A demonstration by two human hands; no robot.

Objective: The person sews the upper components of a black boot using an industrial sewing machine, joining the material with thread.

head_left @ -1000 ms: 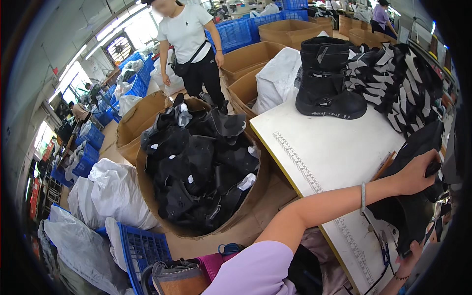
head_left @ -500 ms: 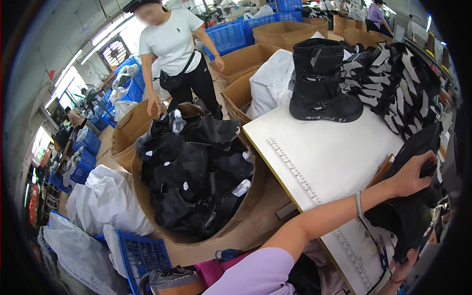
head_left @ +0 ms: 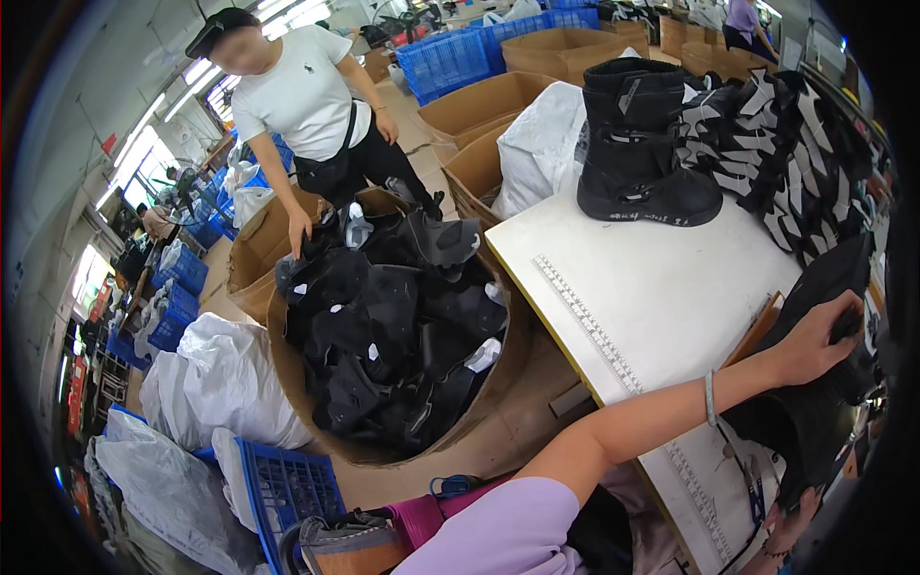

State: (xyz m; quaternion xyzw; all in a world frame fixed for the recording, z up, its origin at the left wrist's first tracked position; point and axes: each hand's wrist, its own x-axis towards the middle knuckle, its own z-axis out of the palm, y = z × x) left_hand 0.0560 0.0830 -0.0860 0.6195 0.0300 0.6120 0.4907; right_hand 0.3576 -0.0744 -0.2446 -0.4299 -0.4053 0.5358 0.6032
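Black piece (head_left: 791,436), soft, 1 item: at the right edge of the tabletop (head_left: 661,287), outline partly lost in the dark fisheye rim. Left hand (head_left: 815,343), silver bracelet (head_left: 710,398) at wrist: fingers curled against the piece, tips hidden, so firmness of grip cannot be told. Right hand (head_left: 793,522): at the piece's lower end, partly cut off and dim; its grip cannot be told. Black boot (head_left: 647,158), 1, upright at the tabletop's far end, partly covering a black-and-grey stack (head_left: 805,163). Carton (head_left: 517,331), 1, holding dark parts (head_left: 383,316), lower layers hidden; a co-worker's hand (head_left: 300,232) at its rim, fingertips indistinct.
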